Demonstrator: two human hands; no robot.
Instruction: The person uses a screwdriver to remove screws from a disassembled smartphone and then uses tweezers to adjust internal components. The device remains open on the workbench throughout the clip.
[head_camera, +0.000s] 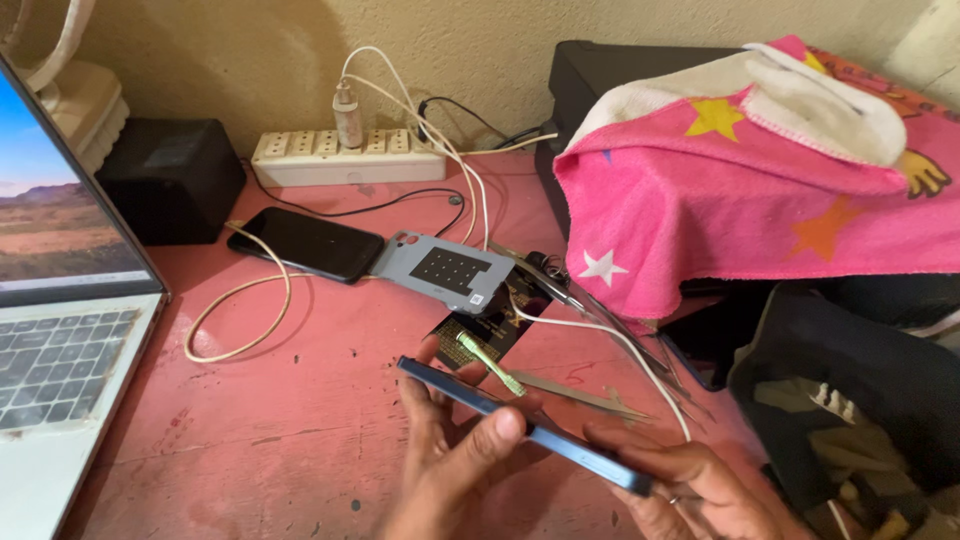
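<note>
Head view. We hold a thin blue phone edge-on above the near edge of the pink worktop, between both hands. Our left hand closes its grip on the phone's left half, thumb pressed along the upper edge, fingers curled beneath. Our right hand grips the right end, fingers closed under it; its thumb appears to rest on top, though the frame edge cuts the hand off. Just beyond the phone lie a green-handled tool, metal tweezers and a white cable. A dark phone and a grey back panel sit mid-worktop; a laptop occupies the left edge.
</note>
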